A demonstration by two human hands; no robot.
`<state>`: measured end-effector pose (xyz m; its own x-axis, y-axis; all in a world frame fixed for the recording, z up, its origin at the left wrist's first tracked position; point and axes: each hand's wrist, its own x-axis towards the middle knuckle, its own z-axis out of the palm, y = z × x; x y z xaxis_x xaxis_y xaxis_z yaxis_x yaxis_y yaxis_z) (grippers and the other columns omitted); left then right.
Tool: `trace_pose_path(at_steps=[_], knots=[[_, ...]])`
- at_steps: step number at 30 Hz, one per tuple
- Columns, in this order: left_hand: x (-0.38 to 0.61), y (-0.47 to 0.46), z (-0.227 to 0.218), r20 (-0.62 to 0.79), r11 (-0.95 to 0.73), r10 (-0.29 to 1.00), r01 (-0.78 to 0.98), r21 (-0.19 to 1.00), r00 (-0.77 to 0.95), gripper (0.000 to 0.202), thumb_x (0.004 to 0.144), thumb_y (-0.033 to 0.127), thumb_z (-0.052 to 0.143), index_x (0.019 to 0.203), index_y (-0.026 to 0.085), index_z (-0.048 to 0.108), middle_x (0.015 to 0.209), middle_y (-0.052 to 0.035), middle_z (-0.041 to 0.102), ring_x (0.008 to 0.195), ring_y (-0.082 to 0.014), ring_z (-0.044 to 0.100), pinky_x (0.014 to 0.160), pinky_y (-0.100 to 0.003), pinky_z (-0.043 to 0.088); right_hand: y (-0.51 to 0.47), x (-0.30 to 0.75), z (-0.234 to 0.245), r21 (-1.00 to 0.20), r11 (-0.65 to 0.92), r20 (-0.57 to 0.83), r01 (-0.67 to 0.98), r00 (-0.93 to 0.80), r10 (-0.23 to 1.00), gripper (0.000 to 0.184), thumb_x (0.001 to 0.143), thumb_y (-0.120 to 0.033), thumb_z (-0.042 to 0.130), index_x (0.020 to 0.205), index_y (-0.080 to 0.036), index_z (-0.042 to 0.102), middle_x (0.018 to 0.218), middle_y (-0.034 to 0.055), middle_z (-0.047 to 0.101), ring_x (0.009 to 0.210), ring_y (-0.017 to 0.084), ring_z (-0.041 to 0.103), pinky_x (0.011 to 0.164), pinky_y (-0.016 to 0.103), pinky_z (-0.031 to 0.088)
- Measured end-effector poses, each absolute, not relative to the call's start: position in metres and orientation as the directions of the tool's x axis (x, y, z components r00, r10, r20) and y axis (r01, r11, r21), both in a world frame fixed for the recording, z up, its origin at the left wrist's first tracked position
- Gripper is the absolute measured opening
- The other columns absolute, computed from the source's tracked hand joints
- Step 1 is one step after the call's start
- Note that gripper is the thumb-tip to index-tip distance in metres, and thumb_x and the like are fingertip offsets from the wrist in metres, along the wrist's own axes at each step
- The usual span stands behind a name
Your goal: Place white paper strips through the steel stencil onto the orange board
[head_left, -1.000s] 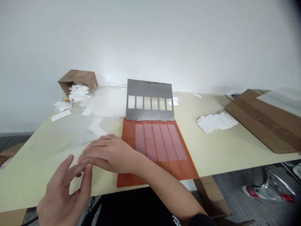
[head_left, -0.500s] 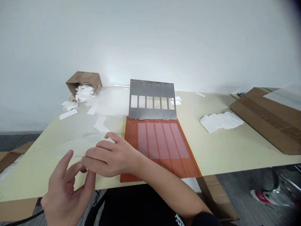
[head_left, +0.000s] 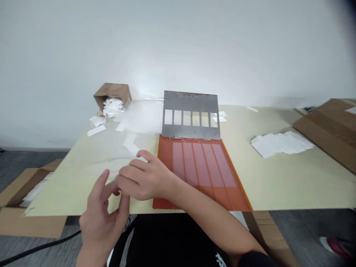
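Observation:
In front of me, over the table's near edge, my left hand [head_left: 104, 211] and my right hand [head_left: 146, 176] meet at the fingertips. My right hand is closed, its bent fingers covering the meeting point. The left thumb and a bent finger close toward the same spot, while another left finger points up. Whatever lies between the fingertips is hidden. My right forearm crosses an orange tray [head_left: 239, 185] with long pinkish strips [head_left: 198, 163] in its slots. Hinged to its far edge, a grey metal plate [head_left: 190, 98] with a row of rectangular windows stands raised.
Back left, a small cardboard box [head_left: 118, 89] spills white paper pieces [head_left: 112, 107]. Clear film [head_left: 139, 116] and white strips lie left of the tray. A pile of white cards [head_left: 280, 144] lies right, beside a large cardboard box [head_left: 330, 129]. An open carton [head_left: 16, 185] sits lower left.
The whole view has shifted, so tray, boxes and hands all appear further right. Both hands remain together at the fingertips in nearly the same pose.

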<state>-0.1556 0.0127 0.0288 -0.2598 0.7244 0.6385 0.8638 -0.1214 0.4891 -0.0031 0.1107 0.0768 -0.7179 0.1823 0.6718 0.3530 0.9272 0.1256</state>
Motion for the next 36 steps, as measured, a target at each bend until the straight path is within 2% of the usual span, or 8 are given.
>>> trace_pose_path(at_steps=[5, 12, 15, 18, 23, 26, 31, 36], knots=[[-0.158, 0.01, 0.036, 0.684, -0.235, 0.722, 0.89, 0.39, -0.109, 0.069, 0.089, 0.033, 0.065, 0.151, 0.022, 0.036, 0.086, -0.0011, 0.076, 0.065, -0.0131, 0.072, 0.056, -0.02, 0.058, 0.113, -0.003, 0.072, 0.019, 0.951, 0.756, 0.31, -0.627, 0.189, 0.024, 0.099, -0.024, 0.046, 0.08, -0.021, 0.061, 0.082, -0.0032, 0.069, 0.068, 0.01, 0.055, 0.073, 0.03, 0.036], [-0.148, 0.008, 0.048, 0.675, -0.316, 0.735, 0.846, 0.429, -0.068, 0.074, 0.091, 0.018, 0.062, 0.155, 0.025, 0.026, 0.092, -0.0033, 0.076, 0.066, -0.0122, 0.069, 0.06, -0.022, 0.06, 0.108, -0.001, 0.081, -0.392, 0.891, 0.625, 0.231, -0.644, 0.442, 0.021, 0.099, -0.019, 0.042, 0.089, -0.018, 0.06, 0.088, 0.0012, 0.072, 0.08, 0.01, 0.064, 0.079, 0.027, 0.041], [-0.149, 0.007, 0.048, 0.664, -0.293, 0.742, 0.842, 0.453, -0.099, 0.072, 0.091, 0.019, 0.062, 0.155, 0.025, 0.027, 0.093, -0.0038, 0.076, 0.067, -0.0124, 0.07, 0.061, -0.023, 0.061, 0.106, -0.001, 0.082, -0.495, 0.844, 0.591, 0.205, -0.633, 0.5, 0.016, 0.097, -0.018, 0.044, 0.092, -0.017, 0.06, 0.088, 0.0014, 0.072, 0.081, 0.01, 0.065, 0.078, 0.026, 0.043], [-0.152, 0.004, 0.044, 0.643, -0.264, 0.759, 0.853, 0.45, -0.104, 0.075, 0.09, 0.02, 0.065, 0.155, 0.024, 0.028, 0.09, -0.0029, 0.075, 0.067, -0.0123, 0.071, 0.061, -0.022, 0.06, 0.105, 0.0, 0.08, -0.406, 0.896, 0.646, 0.18, -0.636, 0.421, 0.013, 0.096, -0.024, 0.05, 0.092, -0.018, 0.062, 0.089, 0.0003, 0.073, 0.082, 0.01, 0.065, 0.075, 0.027, 0.042], [-0.149, 0.004, 0.046, 0.628, -0.249, 0.772, 0.864, 0.437, -0.095, 0.07, 0.093, 0.02, 0.059, 0.154, 0.022, 0.027, 0.082, 0.0009, 0.072, 0.062, -0.0107, 0.068, 0.06, -0.02, 0.06, 0.104, -0.003, 0.081, 0.11, 0.936, 0.797, 0.334, -0.592, 0.117, 0.021, 0.094, -0.018, 0.053, 0.075, -0.019, 0.062, 0.07, -0.0025, 0.065, 0.063, 0.011, 0.052, 0.071, 0.032, 0.039], [-0.145, 0.006, 0.049, 0.666, -0.235, 0.738, 0.886, 0.399, -0.105, 0.061, 0.095, 0.024, 0.054, 0.152, 0.022, 0.032, 0.083, 0.0002, 0.072, 0.059, -0.0112, 0.068, 0.059, -0.021, 0.06, 0.102, -0.005, 0.085, 0.277, 0.879, 0.819, 0.388, -0.573, -0.005, 0.026, 0.09, -0.012, 0.054, 0.065, -0.02, 0.057, 0.061, -0.0039, 0.056, 0.057, 0.011, 0.041, 0.074, 0.034, 0.04], [-0.142, 0.007, 0.049, 0.685, -0.22, 0.719, 0.897, 0.383, -0.116, 0.054, 0.096, 0.026, 0.052, 0.148, 0.021, 0.039, 0.083, -0.0014, 0.073, 0.057, -0.0127, 0.068, 0.057, -0.021, 0.059, 0.104, -0.004, 0.086, 0.33, 0.864, 0.809, 0.381, -0.585, -0.051, 0.028, 0.091, -0.012, 0.052, 0.065, -0.021, 0.054, 0.062, -0.0034, 0.053, 0.059, 0.012, 0.039, 0.077, 0.035, 0.042], [-0.142, 0.005, 0.053, 0.68, -0.267, 0.729, 0.884, 0.383, -0.074, 0.062, 0.095, 0.019, 0.053, 0.153, 0.023, 0.029, 0.087, -0.002, 0.075, 0.062, -0.0126, 0.071, 0.058, -0.02, 0.059, 0.112, -0.002, 0.084, 0.117, 0.946, 0.802, 0.303, -0.591, 0.09, 0.022, 0.093, -0.016, 0.051, 0.073, -0.019, 0.058, 0.069, -0.0029, 0.061, 0.062, 0.01, 0.049, 0.07, 0.029, 0.041]])
